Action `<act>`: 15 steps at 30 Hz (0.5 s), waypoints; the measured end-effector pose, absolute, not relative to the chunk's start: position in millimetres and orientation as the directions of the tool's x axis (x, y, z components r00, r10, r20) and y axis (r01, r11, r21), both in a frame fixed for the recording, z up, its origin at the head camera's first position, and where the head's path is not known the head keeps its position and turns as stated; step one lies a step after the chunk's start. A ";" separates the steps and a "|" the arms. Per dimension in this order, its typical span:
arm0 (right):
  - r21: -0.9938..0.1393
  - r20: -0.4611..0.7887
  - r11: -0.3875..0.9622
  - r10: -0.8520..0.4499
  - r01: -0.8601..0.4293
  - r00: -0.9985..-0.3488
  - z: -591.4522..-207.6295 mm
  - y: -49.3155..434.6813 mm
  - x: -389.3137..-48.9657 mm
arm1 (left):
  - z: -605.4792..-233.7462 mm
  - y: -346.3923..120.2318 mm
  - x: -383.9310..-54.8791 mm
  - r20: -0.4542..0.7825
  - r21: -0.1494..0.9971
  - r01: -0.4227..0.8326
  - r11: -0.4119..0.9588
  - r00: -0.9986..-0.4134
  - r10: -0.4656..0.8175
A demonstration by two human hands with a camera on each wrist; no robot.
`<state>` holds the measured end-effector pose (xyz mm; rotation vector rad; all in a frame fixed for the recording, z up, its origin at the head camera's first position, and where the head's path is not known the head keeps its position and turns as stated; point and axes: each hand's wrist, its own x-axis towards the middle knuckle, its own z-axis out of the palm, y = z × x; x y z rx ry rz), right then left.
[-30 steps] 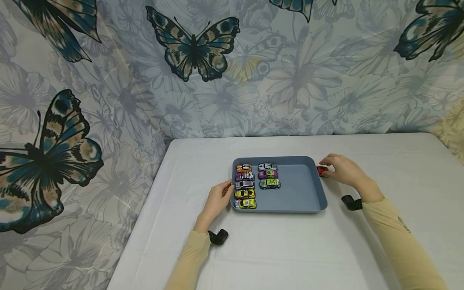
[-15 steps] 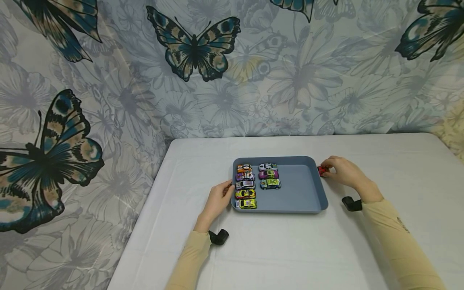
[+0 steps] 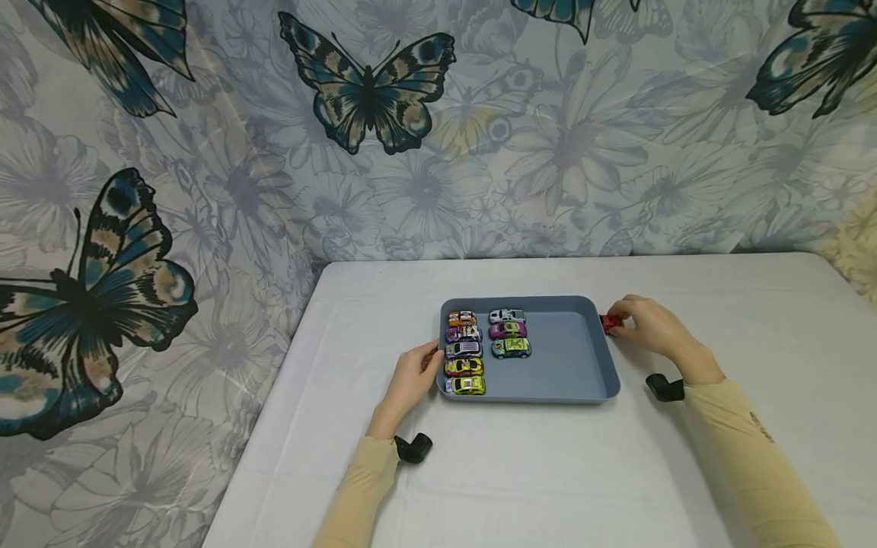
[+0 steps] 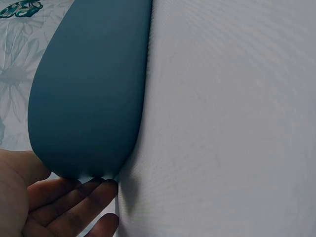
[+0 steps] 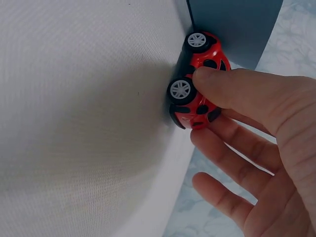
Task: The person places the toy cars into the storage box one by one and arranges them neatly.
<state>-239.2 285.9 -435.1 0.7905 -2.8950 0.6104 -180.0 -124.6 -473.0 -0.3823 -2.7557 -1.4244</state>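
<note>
A red toy car with black patches (image 5: 200, 81) stands against the outer right wall of the tray. My right hand (image 3: 647, 323) pinches it, the thumb on its near side and the other fingers on its far side; in the right wrist view its wheels face the camera. At the left end of the blue-grey tray (image 3: 569, 358) my left hand (image 3: 411, 377) holds the edge, thumb at the rim and fingertips along the outer wall, as the left wrist view shows. Inside the tray are two columns of small toy cars, several at the left wall (image 3: 464, 367) and three beside them (image 3: 508, 329).
A white cloth (image 3: 521, 479) covers the table under the tray and both forearms. Behind the table's far edge hangs a butterfly-patterned fabric backdrop (image 3: 425, 198). Each wrist carries a small black camera (image 3: 413, 449).
Over the last second my right hand's fingers have closed in slightly on the red toy car. The left hand, the tray and the cars in it stay in place.
</note>
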 end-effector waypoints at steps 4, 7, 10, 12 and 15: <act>-0.357 0.184 0.794 -0.457 -0.493 -0.870 -434.9 287.1 -237.7 | -474.1 -124.1 -180.5 0.123 0.798 0.220 0.560 -0.971 0.207; -0.354 0.188 0.800 -0.446 -0.485 -0.875 -433.0 288.7 -235.5 | -474.6 -124.0 -180.6 0.125 0.800 0.223 0.558 -0.970 0.209; -0.345 0.214 0.800 -0.442 -0.491 -0.871 -429.1 290.3 -232.7 | -474.1 -124.3 -180.3 0.130 0.802 0.227 0.552 -0.969 0.210; -0.338 0.239 0.799 -0.437 -0.497 -0.867 -425.8 291.0 -230.8 | -473.4 -124.6 -180.2 0.128 0.804 0.226 0.550 -0.969 0.211; -0.327 0.275 0.798 -0.433 -0.507 -0.858 -420.4 291.5 -229.0 | -472.4 -124.9 -180.1 0.124 0.805 0.220 0.552 -0.971 0.206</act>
